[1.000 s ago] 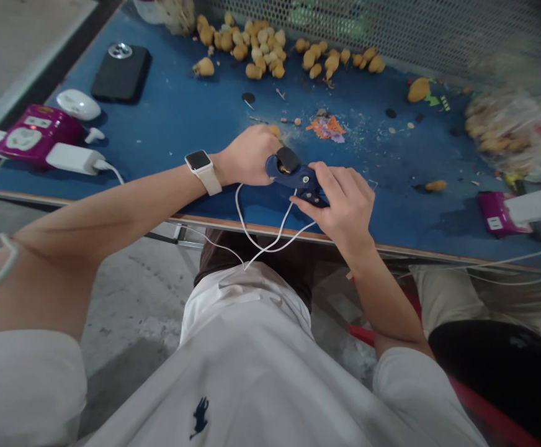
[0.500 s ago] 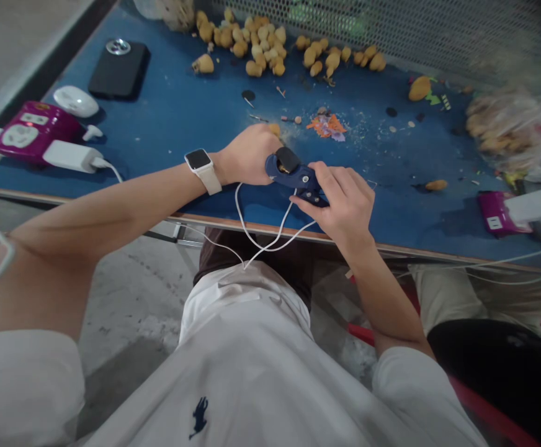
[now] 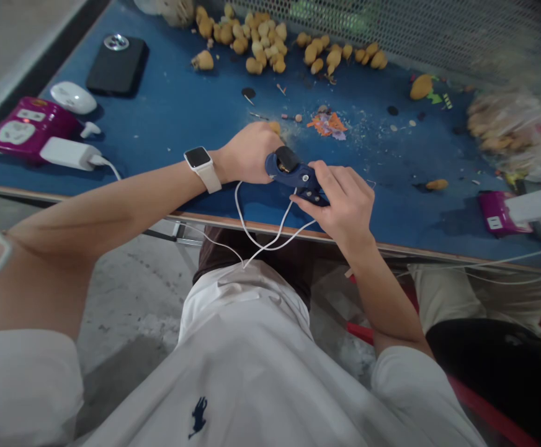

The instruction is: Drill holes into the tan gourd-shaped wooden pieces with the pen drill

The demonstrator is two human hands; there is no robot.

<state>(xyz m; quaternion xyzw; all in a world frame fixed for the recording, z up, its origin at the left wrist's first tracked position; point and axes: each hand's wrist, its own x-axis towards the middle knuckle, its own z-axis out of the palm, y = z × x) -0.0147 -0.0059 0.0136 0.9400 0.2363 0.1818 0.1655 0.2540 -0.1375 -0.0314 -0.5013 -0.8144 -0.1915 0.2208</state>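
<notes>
My right hand (image 3: 347, 198) is wrapped around a dark blue plier-like hand tool (image 3: 301, 177) with bolts at its joint and a curved, hooked head. A black rounded piece (image 3: 288, 159) sits in that head. My left hand (image 3: 252, 152), wearing a white-strapped watch (image 3: 203, 167) at the wrist, is closed against the tool's head. Its fingertips are turned away, so what they grip is hidden. A small yellow-brown piece (image 3: 275, 127) shows just beyond the knuckles. Thin white cable (image 3: 242, 220) loops below both hands and over the table edge.
Many tan, bulb-shaped pieces (image 3: 265, 46) lie along the mesh at the back. Orange and purple scraps (image 3: 329, 124) lie ahead. A phone (image 3: 118, 65), white case (image 3: 74, 97) and purple power adapter (image 3: 31, 130) are left. Another adapter (image 3: 498, 211) and plastic bag (image 3: 507, 121) are right.
The view has shifted very slightly. Both hands and the blue tool keep the same position and grip.
</notes>
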